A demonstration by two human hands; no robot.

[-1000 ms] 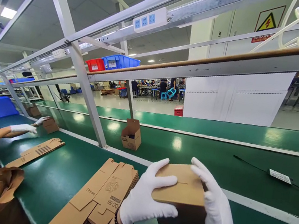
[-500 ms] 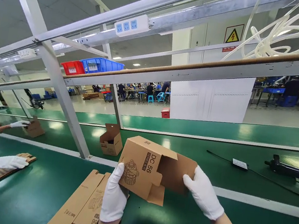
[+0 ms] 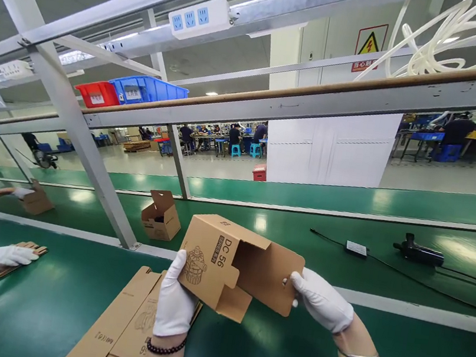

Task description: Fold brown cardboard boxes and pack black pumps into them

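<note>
I hold a small brown cardboard box printed "DC 56" above the green bench, its right end open with flaps loose. My left hand, in a white glove, grips the box's printed left side from below. My right hand, also gloved, pinches the large open flap at the right. Under my left wrist lies a stack of flat unfolded box blanks.
An assembled open box stands on the green conveyor behind. A black device with cable lies at the right. A co-worker's gloved hand rests on flat cardboard at the left. A slanted metal frame post rises ahead.
The box went from lying flat under both hands to being turned up with its printed side facing me and its right end open. My view has swung right.
</note>
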